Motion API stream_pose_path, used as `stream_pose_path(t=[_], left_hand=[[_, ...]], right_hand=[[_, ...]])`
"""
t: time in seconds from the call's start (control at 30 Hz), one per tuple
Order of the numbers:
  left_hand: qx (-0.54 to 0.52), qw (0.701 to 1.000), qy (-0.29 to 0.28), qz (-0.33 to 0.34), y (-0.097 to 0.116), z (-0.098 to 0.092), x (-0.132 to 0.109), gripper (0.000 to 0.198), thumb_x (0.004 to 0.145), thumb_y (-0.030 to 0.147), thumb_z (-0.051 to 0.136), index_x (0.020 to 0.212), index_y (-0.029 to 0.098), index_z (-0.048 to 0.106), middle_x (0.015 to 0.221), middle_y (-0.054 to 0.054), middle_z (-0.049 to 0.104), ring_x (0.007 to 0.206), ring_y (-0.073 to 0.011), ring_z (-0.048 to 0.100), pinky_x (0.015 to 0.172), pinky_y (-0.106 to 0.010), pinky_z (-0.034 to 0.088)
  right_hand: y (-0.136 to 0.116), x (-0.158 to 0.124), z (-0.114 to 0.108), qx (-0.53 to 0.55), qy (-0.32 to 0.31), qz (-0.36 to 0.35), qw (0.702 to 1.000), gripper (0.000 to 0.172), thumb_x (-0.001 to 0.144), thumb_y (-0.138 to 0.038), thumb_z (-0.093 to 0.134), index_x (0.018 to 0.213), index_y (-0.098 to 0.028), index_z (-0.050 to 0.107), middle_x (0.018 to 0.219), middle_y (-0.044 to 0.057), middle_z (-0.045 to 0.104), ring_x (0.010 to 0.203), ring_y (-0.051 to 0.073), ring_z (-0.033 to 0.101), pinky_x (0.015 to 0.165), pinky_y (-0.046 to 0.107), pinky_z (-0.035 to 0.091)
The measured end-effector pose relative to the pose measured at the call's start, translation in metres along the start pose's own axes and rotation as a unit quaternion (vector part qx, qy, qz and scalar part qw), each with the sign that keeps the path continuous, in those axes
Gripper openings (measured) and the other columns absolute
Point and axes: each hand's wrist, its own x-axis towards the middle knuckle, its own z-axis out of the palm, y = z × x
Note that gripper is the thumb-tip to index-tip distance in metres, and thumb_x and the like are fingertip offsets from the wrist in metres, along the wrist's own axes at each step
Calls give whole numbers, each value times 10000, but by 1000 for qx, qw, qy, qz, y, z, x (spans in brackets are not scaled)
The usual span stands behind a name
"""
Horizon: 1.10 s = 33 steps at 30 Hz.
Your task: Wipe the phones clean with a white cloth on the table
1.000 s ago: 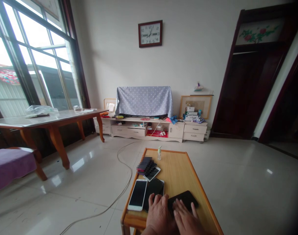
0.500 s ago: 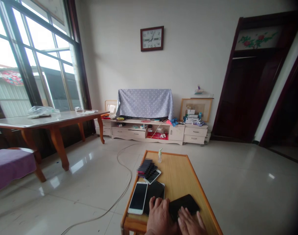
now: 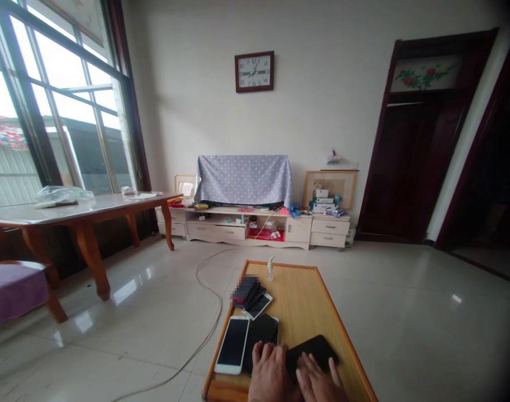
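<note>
Near edge of the low wooden table (image 3: 309,301): left hand (image 3: 270,374) and right hand (image 3: 317,382) lie side by side, both flat with fingers spread, gripping nothing; the right fingertips rest on a black phone (image 3: 311,352) lying angled just ahead of them, while the left fingertips touch a dark phone (image 3: 263,332). Just left of that lies a white phone (image 3: 233,345); beyond them a blurred stack of phones (image 3: 248,291), then a small bottle (image 3: 270,268) at the far edge.
</note>
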Motion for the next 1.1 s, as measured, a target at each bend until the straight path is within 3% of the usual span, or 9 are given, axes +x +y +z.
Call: stream_pose_path(t=[0.1, 0.17, 0.4, 0.5, 0.67, 0.73, 0.83, 0.93, 1.1], left_hand=[[-13, 1000, -3, -2, 7, -7, 0, 604, 602, 437, 675, 1172, 269, 571, 1075, -40, 669, 1126, -282, 535, 1161, -520, 157], [-14, 1000, -9, -5, 10, -9, 0, 619, 598, 451, 679, 1179, 270, 568, 1087, -33, 665, 1139, -281, 531, 1164, -514, 155], [6, 1000, -20, -18, 6, -4, 3, 421, 741, 349, 573, 1158, 291, 583, 1105, -10, 672, 1154, -235, 535, 1164, -493, 162], [-4, 1000, -22, -21, 9, -8, 3, 524, 687, 408, 635, 1190, 272, 573, 1099, -30, 670, 1148, -261, 534, 1164, -511, 160], [-26, 999, -30, -14, 12, -13, 3, 656, 592, 437, 709, 1207, 258, 569, 1120, -42, 664, 1159, -291, 525, 1171, -530, 140], [-24, 999, -22, -16, 9, -8, 3, 604, 623, 405, 692, 1198, 265, 573, 1100, -32, 672, 1146, -276, 536, 1168, -524, 148], [-21, 1000, 3, -19, 3, 1, 4, 395, 784, 332, 558, 1177, 295, 579, 1077, -10, 686, 1133, -230, 556, 1157, -506, 174], [-18, 1000, 14, -18, 2, 3, 4, 319, 854, 336, 482, 1153, 302, 586, 1054, -11, 693, 1113, -222, 572, 1143, -511, 204], [0, 1000, -5, -10, 9, -5, 5, 595, 623, 437, 693, 1176, 250, 576, 1073, -43, 686, 1103, -278, 571, 1144, -531, 225]], right_hand=[[33, 4, -27, -36, -4, 47, 998, 545, 993, -438, 186, 1358, -289, 563, 1466, 51, 459, 1391, 301, 384, 1154, 659, 179], [39, 6, -30, -54, 10, 80, 995, 547, 992, -425, 185, 1349, -280, 574, 1466, 54, 457, 1394, 304, 377, 1155, 652, 184], [-12, 7, 13, 5, -21, -22, 1000, 488, 979, -484, 290, 1317, -321, 603, 1390, 38, 538, 1334, 298, 464, 1178, 593, 217], [8, 11, -5, 9, -30, -10, 999, 512, 994, -436, 226, 1359, -308, 562, 1445, 30, 485, 1377, 286, 409, 1176, 614, 186], [42, 17, -26, -49, 14, 91, 995, 515, 965, -328, 241, 1362, -270, 564, 1492, 55, 432, 1423, 302, 333, 1158, 654, 146], [29, 17, -17, -31, 15, 80, 996, 517, 977, -401, 243, 1352, -278, 577, 1477, 55, 455, 1410, 303, 357, 1170, 626, 154], [-1, 16, 0, 18, -25, -8, 1000, 502, 972, -477, 284, 1353, -322, 573, 1449, 41, 487, 1373, 300, 415, 1184, 583, 188], [-10, 17, -3, 37, -42, -55, 997, 475, 977, -450, 291, 1353, -353, 564, 1434, 22, 504, 1368, 283, 425, 1192, 582, 166], [19, 28, -24, -37, -1, 74, 997, 523, 983, -373, 223, 1364, -263, 564, 1480, 54, 453, 1419, 284, 341, 1188, 615, 92]])
